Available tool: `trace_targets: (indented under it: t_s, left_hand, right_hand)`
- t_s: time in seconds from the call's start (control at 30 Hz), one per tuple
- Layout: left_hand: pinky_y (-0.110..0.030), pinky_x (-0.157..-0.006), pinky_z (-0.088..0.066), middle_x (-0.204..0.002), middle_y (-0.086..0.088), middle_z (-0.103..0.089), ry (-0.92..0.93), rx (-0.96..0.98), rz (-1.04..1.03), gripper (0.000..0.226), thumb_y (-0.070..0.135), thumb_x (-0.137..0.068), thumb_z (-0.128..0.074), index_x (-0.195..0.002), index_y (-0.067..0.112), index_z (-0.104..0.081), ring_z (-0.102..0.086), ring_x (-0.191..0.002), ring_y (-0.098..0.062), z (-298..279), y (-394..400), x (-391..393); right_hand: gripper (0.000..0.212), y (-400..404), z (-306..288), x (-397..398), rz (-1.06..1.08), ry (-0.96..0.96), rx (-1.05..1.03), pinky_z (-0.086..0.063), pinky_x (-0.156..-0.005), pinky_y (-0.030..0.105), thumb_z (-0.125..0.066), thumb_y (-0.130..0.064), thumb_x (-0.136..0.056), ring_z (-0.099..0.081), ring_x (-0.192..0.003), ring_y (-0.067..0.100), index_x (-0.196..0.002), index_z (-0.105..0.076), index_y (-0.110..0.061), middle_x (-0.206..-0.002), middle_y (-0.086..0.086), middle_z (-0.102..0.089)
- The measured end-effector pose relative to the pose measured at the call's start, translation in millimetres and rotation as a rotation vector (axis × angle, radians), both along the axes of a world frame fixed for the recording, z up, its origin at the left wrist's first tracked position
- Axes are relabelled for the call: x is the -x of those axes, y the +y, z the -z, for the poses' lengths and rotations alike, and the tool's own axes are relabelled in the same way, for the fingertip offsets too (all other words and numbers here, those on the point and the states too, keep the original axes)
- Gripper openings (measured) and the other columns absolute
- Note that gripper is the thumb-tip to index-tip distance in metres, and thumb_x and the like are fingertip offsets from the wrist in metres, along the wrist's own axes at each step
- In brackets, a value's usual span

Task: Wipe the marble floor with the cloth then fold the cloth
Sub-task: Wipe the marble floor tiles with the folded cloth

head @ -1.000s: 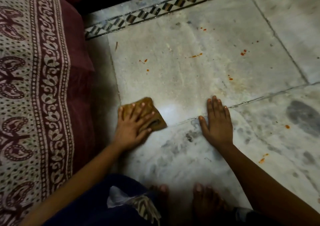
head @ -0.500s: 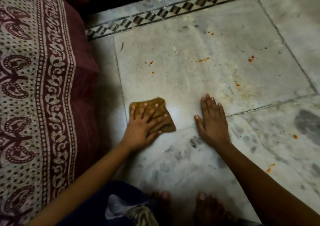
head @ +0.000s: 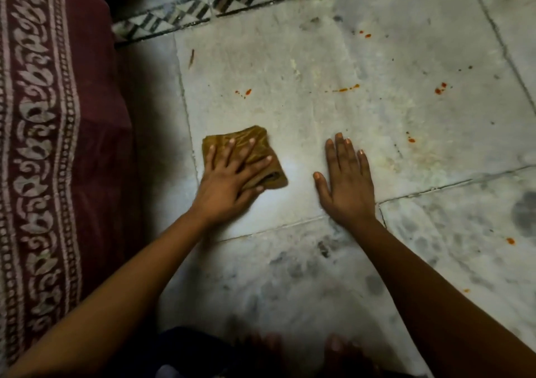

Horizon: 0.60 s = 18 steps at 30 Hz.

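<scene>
From my remote seat I count one folded brown cloth (head: 246, 157), two hands, the left hand (head: 229, 186) and the right hand (head: 346, 183), two bare feet (head: 336, 348) and one patterned maroon fabric (head: 52, 145).

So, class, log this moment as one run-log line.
left hand pressing cloth flat | right hand flat on marble floor | orange spots remain

I'm crouched in a room of a home. Under me is a marble floor (head: 333, 122) of big pale slabs, stained and spotted orange, with a black-and-white patterned inlay border (head: 232, 3) at the far edge. At my left lies a maroon block-printed bedspread (head: 43, 160).
</scene>
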<state>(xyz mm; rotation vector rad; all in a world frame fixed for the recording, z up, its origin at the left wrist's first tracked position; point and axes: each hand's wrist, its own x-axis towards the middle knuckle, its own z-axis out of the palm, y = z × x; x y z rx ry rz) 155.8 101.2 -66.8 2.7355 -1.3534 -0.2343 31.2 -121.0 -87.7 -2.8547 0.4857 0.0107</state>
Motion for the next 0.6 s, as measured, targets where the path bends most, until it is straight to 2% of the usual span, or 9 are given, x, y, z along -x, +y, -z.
trace_targets:
  t_s: [0.1,0.23,0.3,0.37,0.43,0.5,0.6]
  left_hand:
    - [-0.059,-0.111,-0.001,-0.158,-0.001,-0.012,0.035,-0.019,-0.132,0.058,0.061,-0.087,-0.024,-0.142,0.046,-0.019,-0.009,-0.143,-0.039,-2,1,-28]
    - [-0.059,-0.110,0.003,-0.159,0.000,0.001,0.096,-0.088,-0.259,0.058,0.061,-0.088,-0.028,-0.144,0.046,-0.018,0.001,-0.143,-0.039,-15,-56,-65]
    - [-0.058,-0.111,0.005,-0.159,0.001,0.003,0.121,-0.107,-0.222,0.055,0.054,-0.093,-0.034,-0.144,0.046,-0.016,0.003,-0.143,-0.039,-18,-77,-58]
    - [-0.057,-0.111,0.007,-0.159,0.001,0.003,0.109,-0.094,-0.129,0.056,0.056,-0.092,-0.030,-0.144,0.046,-0.013,0.005,-0.143,-0.038,-16,-76,-36]
    - [-0.056,-0.111,0.006,-0.159,0.002,0.000,0.075,-0.075,-0.013,0.060,0.061,-0.086,-0.021,-0.144,0.047,-0.012,0.003,-0.144,-0.037,-12,-55,-14]
    - [-0.057,-0.111,0.001,-0.158,0.002,-0.007,0.050,-0.055,0.064,0.060,0.062,-0.085,-0.020,-0.143,0.046,-0.015,-0.005,-0.143,-0.038,-9,-27,-2]
    - [-0.061,-0.111,-0.003,-0.157,-0.001,-0.013,0.056,-0.069,-0.007,0.059,0.062,-0.084,-0.022,-0.141,0.046,-0.018,-0.010,-0.142,-0.040,-9,-3,-11]
  right_hand:
    - [0.065,1,0,1,0.000,-0.005,0.005,-0.005,-0.116,0.038,-0.026,-0.043,-0.094,-0.014,-0.144,0.023,-0.148,-0.018,-0.009,-0.156,0.013,-0.015]
    - [0.065,1,-2,0,-0.002,0.011,-0.004,-0.004,-0.116,0.037,-0.025,-0.044,-0.094,-0.014,-0.144,0.022,-0.149,-0.017,-0.009,-0.156,0.012,-0.015]
    - [0.066,1,-2,0,0.001,0.025,-0.008,-0.004,-0.116,0.037,-0.025,-0.044,-0.093,-0.015,-0.144,0.023,-0.149,-0.018,-0.009,-0.156,0.012,-0.016]
    - [0.066,1,-2,1,0.009,0.026,-0.011,-0.003,-0.115,0.036,-0.023,-0.045,-0.093,-0.016,-0.143,0.023,-0.148,-0.018,-0.009,-0.156,0.012,-0.016]
    - [0.067,1,-3,2,0.004,0.016,-0.023,0.002,-0.115,0.033,-0.018,-0.046,-0.092,-0.013,-0.144,0.023,-0.149,-0.015,-0.010,-0.156,0.012,-0.013]
    - [0.069,2,-7,3,-0.004,0.010,-0.051,0.005,-0.114,0.031,-0.015,-0.048,-0.091,-0.009,-0.145,0.023,-0.149,-0.012,-0.011,-0.157,0.011,-0.009]
    - [0.068,10,-12,3,-0.063,-0.003,-0.054,0.002,-0.114,0.032,-0.018,-0.047,-0.092,-0.015,-0.143,0.026,-0.148,-0.017,-0.008,-0.155,0.014,-0.015]
